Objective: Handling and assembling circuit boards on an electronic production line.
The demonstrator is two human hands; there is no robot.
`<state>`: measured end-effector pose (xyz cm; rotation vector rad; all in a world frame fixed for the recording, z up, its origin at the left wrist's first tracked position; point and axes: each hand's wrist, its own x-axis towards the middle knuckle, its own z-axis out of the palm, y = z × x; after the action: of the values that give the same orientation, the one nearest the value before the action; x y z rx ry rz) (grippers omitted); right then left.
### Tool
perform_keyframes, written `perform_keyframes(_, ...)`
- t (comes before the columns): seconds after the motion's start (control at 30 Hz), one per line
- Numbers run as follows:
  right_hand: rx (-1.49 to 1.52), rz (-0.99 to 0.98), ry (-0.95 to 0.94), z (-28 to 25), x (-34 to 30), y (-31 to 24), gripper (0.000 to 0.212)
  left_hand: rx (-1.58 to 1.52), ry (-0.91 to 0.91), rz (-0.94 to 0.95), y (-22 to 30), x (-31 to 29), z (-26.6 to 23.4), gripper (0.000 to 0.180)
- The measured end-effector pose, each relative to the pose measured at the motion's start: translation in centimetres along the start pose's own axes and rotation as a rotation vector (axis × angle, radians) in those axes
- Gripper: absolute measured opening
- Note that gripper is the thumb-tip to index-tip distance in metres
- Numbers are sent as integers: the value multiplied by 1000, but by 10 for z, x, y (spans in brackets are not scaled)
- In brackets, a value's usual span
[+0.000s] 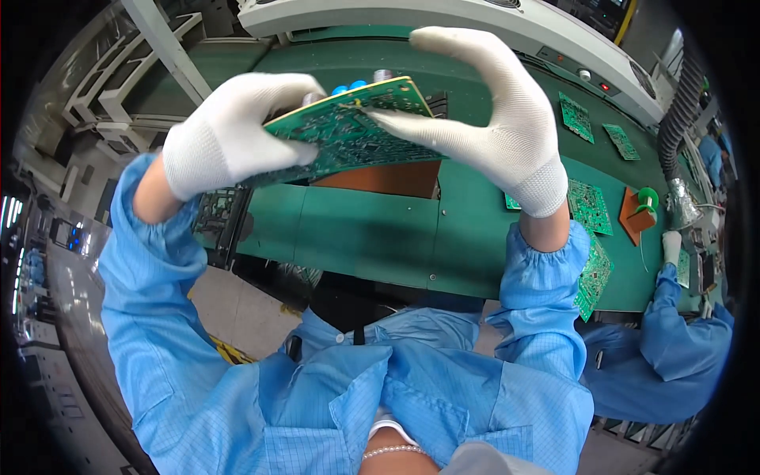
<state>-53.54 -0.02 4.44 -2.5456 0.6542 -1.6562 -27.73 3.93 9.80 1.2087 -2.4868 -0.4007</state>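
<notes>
Both my hands wear white knit gloves and are raised above the green bench mat (pixel 364 237). My left hand (pixel 226 131) is closed on the left end of a green circuit board (pixel 356 144), its thumb on the face toward me. The board is tilted, showing its soldered side; blue and grey cylindrical components (pixel 350 86) stick up beyond its upper edge. My right hand (pixel 507 119) is spread wide, with the thumb lying against the board's soldered face near the right corner. Its other fingers arch away from the board, free of it.
Below the board sits an orange-brown block (pixel 388 180). Several green boards (pixel 590 207) lie to the right, near a green wire spool (pixel 647 198) on an orange stand. A black hose (pixel 679 103) hangs there; a co-worker's gloved hand (pixel 671 247) is close. A white housing (pixel 546 47) spans the back.
</notes>
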Motion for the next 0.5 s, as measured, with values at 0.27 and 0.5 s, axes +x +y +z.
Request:
perform_keyframes(0.27, -96, -271, 181, 1, 4, -7, 64, 30, 110, 167, 8, 8, 24, 34)
perform_keyframes(0.5, 603, -95, 481, -54, -1, 12, 64, -224, 248, -160, -30, 4, -11, 37)
